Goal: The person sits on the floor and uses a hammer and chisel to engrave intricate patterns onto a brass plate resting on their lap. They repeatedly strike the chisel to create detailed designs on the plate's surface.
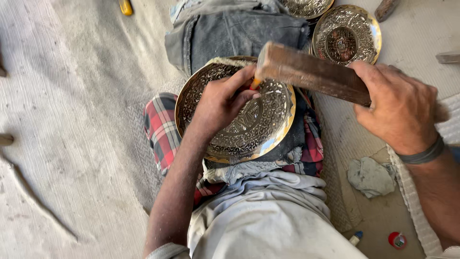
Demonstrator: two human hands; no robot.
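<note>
Head view looked down on a person seated on a pale woven floor mat [72, 120], with an engraved round metal plate [249, 124] propped at a tilt on a red plaid cloth [160, 127] over the lap, at the centre of the frame. The plate's brass-coloured rim showed along its lower right edge, and its face was covered with fine pierced-looking patterning.

The left hand [220, 103] lay on the upper part of the plate, fingers pinched closed around a small tool with an orange tip [255, 84], which was set against the plate's upper edge. The right hand [397, 105], at the right of the frame, was wrapped tightly around one end of a long wooden block [311, 72]; the block's other end sat just above the orange-tipped tool, and I could not tell whether the two touched. A dark band [424, 154] circled the right wrist.

Behind the lap plate, at the top of the frame, lay folded dark denim [239, 33]. To its right stood a second engraved plate [346, 34], with the edge of a third [306, 7] just above it. At the lower right, a crumpled grey rag [371, 176] lay on the floor, with a small red cap [397, 240] and a blue-tipped tube [355, 237] near the bottom edge.
</note>
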